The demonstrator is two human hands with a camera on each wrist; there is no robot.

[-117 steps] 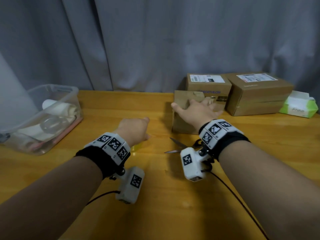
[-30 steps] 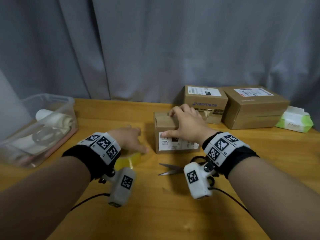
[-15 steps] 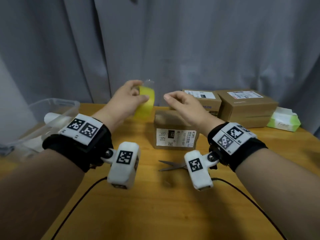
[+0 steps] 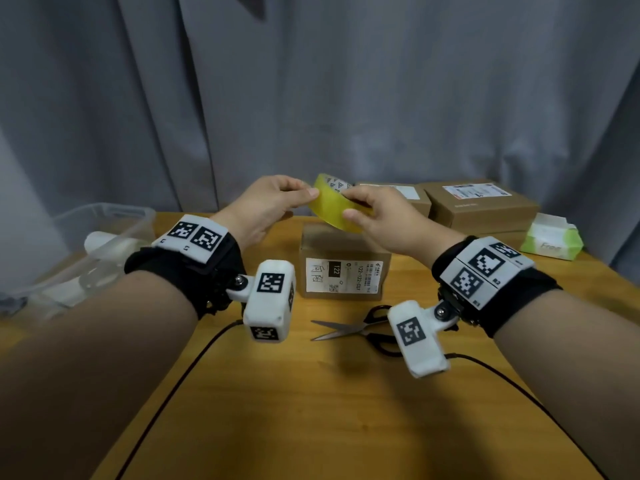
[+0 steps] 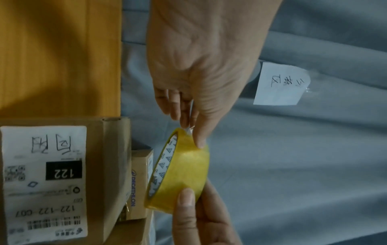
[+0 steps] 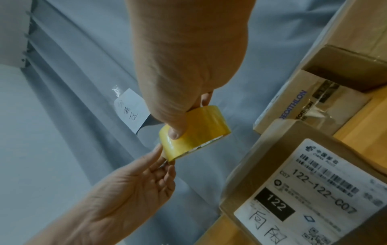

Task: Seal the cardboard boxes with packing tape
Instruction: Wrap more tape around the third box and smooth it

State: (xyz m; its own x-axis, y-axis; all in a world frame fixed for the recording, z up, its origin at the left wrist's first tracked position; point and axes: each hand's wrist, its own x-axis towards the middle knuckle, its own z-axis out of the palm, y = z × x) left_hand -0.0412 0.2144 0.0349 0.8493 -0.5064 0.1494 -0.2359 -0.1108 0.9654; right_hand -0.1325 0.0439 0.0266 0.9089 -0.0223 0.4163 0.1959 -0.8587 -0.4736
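both hands (image 4: 377,216) gripping tape roll (image 4: 334,209), above box (image 4: 343,261)

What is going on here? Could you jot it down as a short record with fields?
Activity: preparing to tape a cardboard box
Tape roll: yellow, held in the air above the box
Right hand: grips the roll
Left hand: pinches the roll's edge, apparently at the tape's loose end
Box being worked on: small, white label reading 122, on the wooden table
Scissors: lying on the table, untouched
Other boxes: at the back right
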